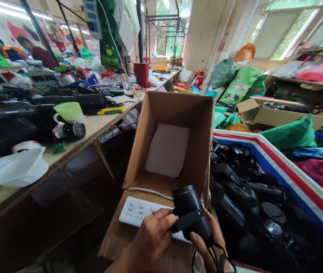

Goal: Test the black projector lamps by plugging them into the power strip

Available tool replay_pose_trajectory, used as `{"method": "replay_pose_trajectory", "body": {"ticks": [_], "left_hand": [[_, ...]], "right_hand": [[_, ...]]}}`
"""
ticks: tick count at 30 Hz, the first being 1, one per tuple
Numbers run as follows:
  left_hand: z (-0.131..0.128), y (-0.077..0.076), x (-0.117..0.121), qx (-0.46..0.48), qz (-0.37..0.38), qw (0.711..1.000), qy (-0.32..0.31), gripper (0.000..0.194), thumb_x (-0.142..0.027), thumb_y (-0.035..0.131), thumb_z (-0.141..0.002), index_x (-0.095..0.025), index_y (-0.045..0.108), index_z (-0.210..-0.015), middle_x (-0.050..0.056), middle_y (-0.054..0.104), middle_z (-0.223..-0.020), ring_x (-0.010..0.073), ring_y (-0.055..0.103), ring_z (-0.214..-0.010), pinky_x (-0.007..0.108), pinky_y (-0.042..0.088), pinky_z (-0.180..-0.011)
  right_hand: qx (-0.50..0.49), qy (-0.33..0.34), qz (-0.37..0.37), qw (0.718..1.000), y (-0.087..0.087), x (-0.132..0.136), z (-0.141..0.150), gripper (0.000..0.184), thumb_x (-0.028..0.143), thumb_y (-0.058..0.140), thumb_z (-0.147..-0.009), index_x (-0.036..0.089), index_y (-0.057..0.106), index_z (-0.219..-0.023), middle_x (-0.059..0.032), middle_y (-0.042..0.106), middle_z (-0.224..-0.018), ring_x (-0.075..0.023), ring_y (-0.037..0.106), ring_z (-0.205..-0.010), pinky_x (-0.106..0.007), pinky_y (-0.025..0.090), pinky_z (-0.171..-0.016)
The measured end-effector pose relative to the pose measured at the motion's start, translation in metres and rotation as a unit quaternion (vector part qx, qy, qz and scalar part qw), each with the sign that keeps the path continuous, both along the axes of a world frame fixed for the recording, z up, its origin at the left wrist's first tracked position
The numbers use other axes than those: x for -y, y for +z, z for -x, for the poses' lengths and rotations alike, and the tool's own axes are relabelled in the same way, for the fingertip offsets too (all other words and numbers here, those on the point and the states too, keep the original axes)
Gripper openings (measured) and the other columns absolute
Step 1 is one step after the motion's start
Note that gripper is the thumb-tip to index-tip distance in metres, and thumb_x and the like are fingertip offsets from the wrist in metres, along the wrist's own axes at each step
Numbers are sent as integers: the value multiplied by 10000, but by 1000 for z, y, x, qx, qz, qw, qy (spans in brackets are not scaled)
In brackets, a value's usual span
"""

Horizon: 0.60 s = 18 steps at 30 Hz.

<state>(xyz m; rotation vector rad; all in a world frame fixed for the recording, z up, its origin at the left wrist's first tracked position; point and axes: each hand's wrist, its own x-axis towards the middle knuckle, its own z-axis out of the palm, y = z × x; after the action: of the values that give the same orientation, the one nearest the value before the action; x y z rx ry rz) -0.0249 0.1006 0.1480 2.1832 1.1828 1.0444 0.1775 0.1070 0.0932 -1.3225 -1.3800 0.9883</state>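
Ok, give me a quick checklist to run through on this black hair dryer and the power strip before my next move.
1. Grip on the black hair dryer: ok, the left hand and right hand both hold it.
2. Dryer cord: not ok, it hangs loose below the hands.
3. Dryer plug: cannot tell, it is out of view.
4. White power strip: ok, it lies flat on the cardboard flap.
5. Cardboard box: ok, it stands open, with a white sheet on its floor.
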Motion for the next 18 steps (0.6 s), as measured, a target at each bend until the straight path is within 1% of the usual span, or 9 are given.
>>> {"method": "replay_pose_trajectory", "body": {"ticks": [3,6,8,10,12,14,16,18], "left_hand": [[-1,-4,1,0,-13,1000,0,412,-23,510,-732,-238,534,-1082,74,668,-1046,221,630,-946,301,468,-830],[-1,-9,1,5,-25,999,30,481,-40,580,-680,-248,512,-1109,63,686,-1017,243,640,-931,335,474,-835],[0,-11,0,-2,-35,998,44,481,-57,613,-666,-251,523,-1097,65,695,-1002,258,648,-914,358,478,-837],[1,-11,0,-2,-41,998,52,503,-70,639,-655,-256,528,-1109,83,678,-1062,276,635,-958,380,473,-861],[2,-9,0,15,-46,997,53,599,-90,673,-644,-263,484,-1185,122,585,-1231,300,572,-1084,407,449,-916],[3,-4,1,36,-46,997,47,750,-125,711,-637,-278,381,-1293,152,404,-1401,324,458,-1216,432,417,-963],[3,1,2,52,-46,997,30,861,-165,729,-653,-313,267,-1364,147,255,-1479,335,365,-1287,451,389,-993],[4,6,3,58,-47,997,6,917,-165,730,-666,-352,198,-1389,129,170,-1509,342,307,-1318,465,371,-1007]], "right_hand": [[-15,-7,12,1000,-4,1,-4,701,529,660,-680,237,407,-1265,-92,561,-1197,-324,500,-1121,-436,423,-943],[-56,4,4,998,-8,2,-4,696,516,651,-692,242,401,-1281,-86,535,-1235,-321,467,-1158,-440,390,-975],[-71,0,7,997,-9,2,-4,710,513,662,-683,248,394,-1286,-87,518,-1258,-328,438,-1185,-462,361,-994],[-83,-1,9,997,-10,1,-4,728,518,679,-663,261,398,-1283,-80,515,-1259,-336,427,-1192,-478,342,-1004],[-100,17,12,995,-9,1,-4,726,510,693,-654,283,405,-1279,-64,513,-1263,-330,432,-1191,-465,349,-1004],[-130,45,12,990,-7,3,-5,717,501,697,-662,313,397,-1285,-47,501,-1286,-318,436,-1197,-438,383,-987],[-157,71,22,985,-4,8,-9,736,530,674,-682,328,362,-1317,-51,479,-1318,-320,439,-1201,-434,423,-953],[-123,58,8,991,1,15,-13,747,601,616,-705,291,361,-1336,-91,497,-1297,-336,480,-1158,-446,479,-876]]}}
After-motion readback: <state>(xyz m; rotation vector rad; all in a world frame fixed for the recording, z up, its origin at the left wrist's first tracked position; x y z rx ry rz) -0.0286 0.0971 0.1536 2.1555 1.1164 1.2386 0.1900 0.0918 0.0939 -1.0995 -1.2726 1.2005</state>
